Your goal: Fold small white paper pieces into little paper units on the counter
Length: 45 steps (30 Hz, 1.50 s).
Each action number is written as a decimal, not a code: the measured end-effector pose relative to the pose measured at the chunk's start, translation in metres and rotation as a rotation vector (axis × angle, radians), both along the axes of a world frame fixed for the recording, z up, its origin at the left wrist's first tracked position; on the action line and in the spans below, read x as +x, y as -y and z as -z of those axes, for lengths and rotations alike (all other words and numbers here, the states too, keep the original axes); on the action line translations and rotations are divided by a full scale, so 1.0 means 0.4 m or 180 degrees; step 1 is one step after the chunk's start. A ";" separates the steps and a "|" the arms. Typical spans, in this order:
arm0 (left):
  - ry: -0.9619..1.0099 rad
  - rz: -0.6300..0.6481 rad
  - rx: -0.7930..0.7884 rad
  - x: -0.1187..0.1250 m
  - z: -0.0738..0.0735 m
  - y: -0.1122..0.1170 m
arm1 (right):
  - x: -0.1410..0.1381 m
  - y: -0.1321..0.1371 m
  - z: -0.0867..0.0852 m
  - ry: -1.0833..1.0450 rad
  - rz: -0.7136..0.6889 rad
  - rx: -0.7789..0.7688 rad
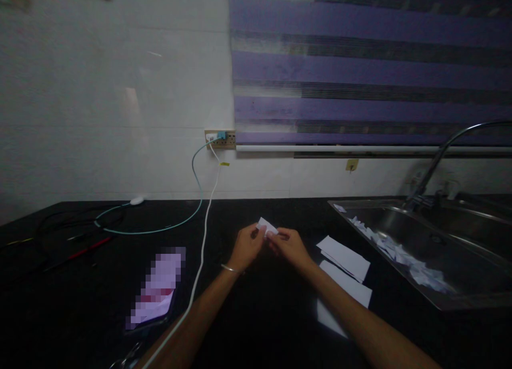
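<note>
Between my two hands, above the dark counter, is a small piece of white paper [265, 225]. My left hand [248, 246], with a bangle [230, 268] at its wrist, pinches the paper's left side. On the other side my right hand [292, 246] grips its right edge between thumb and fingers. Several white paper sheets [346, 257] lie on the counter beside my right forearm, which covers part of them. A pile of torn paper pieces [404, 257] rests along the sink's left rim.
A phone [158, 289] lies left of my left forearm. The white cable [205, 235] runs from a wall socket [230, 139] across that forearm. A teal cable [152, 233] loops at the left. Right stands a steel sink [436, 246] with a curved faucet [436, 161].
</note>
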<state>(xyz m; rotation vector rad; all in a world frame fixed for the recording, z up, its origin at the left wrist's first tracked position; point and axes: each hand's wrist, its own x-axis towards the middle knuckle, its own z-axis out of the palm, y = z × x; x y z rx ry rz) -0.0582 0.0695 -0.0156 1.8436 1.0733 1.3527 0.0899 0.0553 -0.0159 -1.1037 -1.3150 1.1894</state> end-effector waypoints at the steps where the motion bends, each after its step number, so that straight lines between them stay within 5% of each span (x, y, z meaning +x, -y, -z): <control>1: 0.0014 0.0008 -0.0008 0.000 0.001 -0.003 | 0.001 -0.002 0.000 -0.0069 0.0029 0.0013; 15: 0.0283 -0.0120 -0.0169 0.004 -0.007 -0.006 | 0.013 -0.014 0.006 -0.1163 0.0527 -0.0036; 21: -0.0054 -0.0171 -0.0047 0.002 -0.008 0.004 | 0.020 -0.010 -0.003 -0.0931 0.0525 -0.0090; 29: -0.0351 -0.0187 0.0459 -0.012 0.000 0.002 | 0.032 -0.021 -0.016 -0.0049 0.0678 0.0412; 36: -0.0997 -0.0110 0.0662 -0.020 -0.002 0.014 | 0.036 -0.017 -0.015 -0.0915 0.0353 -0.0372; 45: -0.0772 -0.0064 0.0568 -0.010 0.000 0.013 | 0.061 -0.032 -0.015 -0.1059 0.0256 -0.0805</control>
